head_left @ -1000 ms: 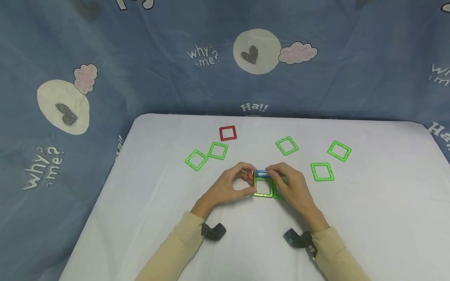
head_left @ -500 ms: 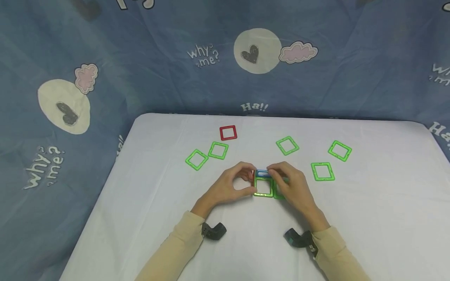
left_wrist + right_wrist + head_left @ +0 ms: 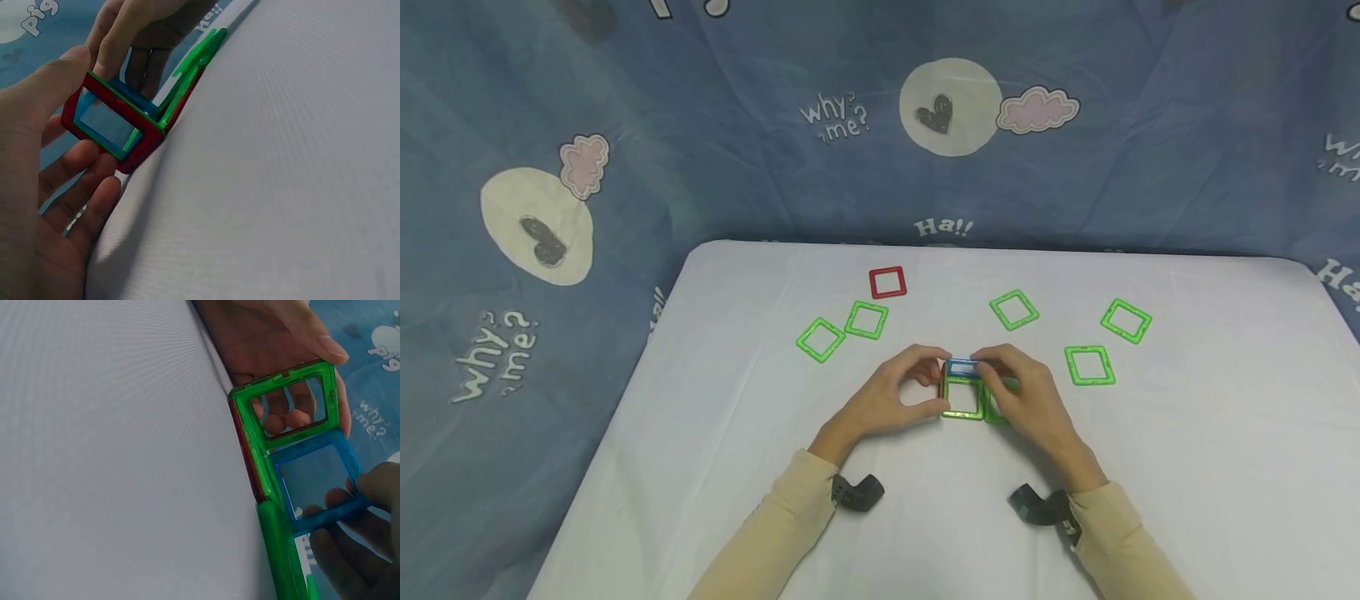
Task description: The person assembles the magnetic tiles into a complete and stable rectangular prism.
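Note:
My left hand [image 3: 895, 396] holds an upright red magnetic tile [image 3: 140, 153] between thumb and fingers. A green square tile [image 3: 334, 403] lines its inner side in the right wrist view. My right hand [image 3: 1026, 400] pinches a blue square tile [image 3: 312, 447], which stands at an angle to the upright pair, one edge close to it. Below them, a green tile [image 3: 964, 416] lies on the table with red showing under it. Another green tile [image 3: 278, 550] adjoins it on the right, partly hidden by my right hand in the head view.
On the white table [image 3: 700, 467], a red square tile [image 3: 887, 293] and two green tiles [image 3: 867, 335] lie at the back left. Further green tiles [image 3: 1091, 382] lie to the right. A blue patterned cloth [image 3: 737, 183] hangs behind the table.
The blue tile and the fingers of my right hand have shifted very slightly, and a little more of the tile shows. My left hand stays almost in place.

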Available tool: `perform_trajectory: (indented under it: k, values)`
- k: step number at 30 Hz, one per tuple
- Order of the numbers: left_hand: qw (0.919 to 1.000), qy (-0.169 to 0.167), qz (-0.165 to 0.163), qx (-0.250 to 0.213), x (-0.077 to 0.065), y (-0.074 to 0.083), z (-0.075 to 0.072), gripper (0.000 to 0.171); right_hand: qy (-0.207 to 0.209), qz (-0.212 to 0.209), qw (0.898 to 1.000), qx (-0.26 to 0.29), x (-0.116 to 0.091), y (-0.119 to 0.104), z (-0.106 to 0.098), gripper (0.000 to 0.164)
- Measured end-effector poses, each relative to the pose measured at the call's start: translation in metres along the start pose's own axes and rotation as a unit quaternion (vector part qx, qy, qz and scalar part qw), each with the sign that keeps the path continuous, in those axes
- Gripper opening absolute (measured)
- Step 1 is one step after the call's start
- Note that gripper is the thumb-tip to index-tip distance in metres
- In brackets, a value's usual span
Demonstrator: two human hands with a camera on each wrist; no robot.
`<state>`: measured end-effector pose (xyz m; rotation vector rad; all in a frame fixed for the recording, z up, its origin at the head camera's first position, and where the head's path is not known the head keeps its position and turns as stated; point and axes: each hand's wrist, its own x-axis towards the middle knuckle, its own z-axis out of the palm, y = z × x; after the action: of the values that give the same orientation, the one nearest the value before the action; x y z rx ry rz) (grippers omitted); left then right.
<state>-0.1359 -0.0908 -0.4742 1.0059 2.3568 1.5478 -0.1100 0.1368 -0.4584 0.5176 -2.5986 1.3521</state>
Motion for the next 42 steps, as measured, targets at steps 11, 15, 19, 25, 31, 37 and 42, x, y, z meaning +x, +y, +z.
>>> perform_trajectory:
  k: [11,15,19,25,31,37,42]
  values:
    - [0.9999,0.008,0.008,-0.011,-0.001,0.001,0.0,0.055,-0.006,0.011,1.0,0.006,0.0,0.0,0.0,0.016]
    - [0.9991,0.015,0.025,-0.029,-0.002,0.011,-0.003,0.052,-0.005,0.006,1.0,0.009,0.001,0.001,0.0,0.016]
    - [0.9984,0.016,0.034,-0.043,-0.001,0.025,-0.008,0.049,-0.01,0.003,1.0,0.01,0.001,0.003,0.0,0.016]
    - [0.9987,0.01,0.02,-0.045,0.0,0.032,-0.009,0.05,-0.02,0.008,1.0,0.015,0.002,0.003,-0.002,0.016]
    - [0.9991,0.008,0.025,-0.033,0.0,0.03,-0.007,0.052,-0.024,0.009,1.0,0.017,0.001,0.003,-0.003,0.017]
    - [0.9991,0.001,0.039,-0.018,0.0,0.029,-0.007,0.053,-0.028,0.013,0.999,0.014,0.001,0.003,-0.003,0.018]
    - [0.9991,-0.001,0.038,-0.019,0.0,0.031,-0.008,0.052,-0.03,0.012,0.999,0.015,0.001,0.003,-0.002,0.018]
